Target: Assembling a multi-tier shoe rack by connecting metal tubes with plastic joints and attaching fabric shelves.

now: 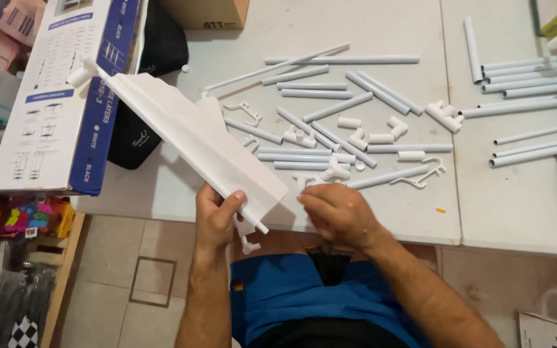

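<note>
Mid-assembly, lower centre: left hand (pixel 217 216) clamped on a white fabric shelf panel (pixel 188 132) threaded over a rod, reaching up-left – right hand (pixel 336 212) closed, contents hidden; next, seating a plastic connector (pixel 248 243) needs alignment

long white fabric-like panel (pixel 195 138): matt, creased | pale grey tubes (pixel 343 106): smooth, slight sheen, painted metal by look | small white plastic connectors (pixel 444 116): glossy | white bench (pixel 381 38): smooth, matt | printed cardboard box (pixel 66 90): smooth, satin | floor tiles (pixel 117 245): matt stone
</note>
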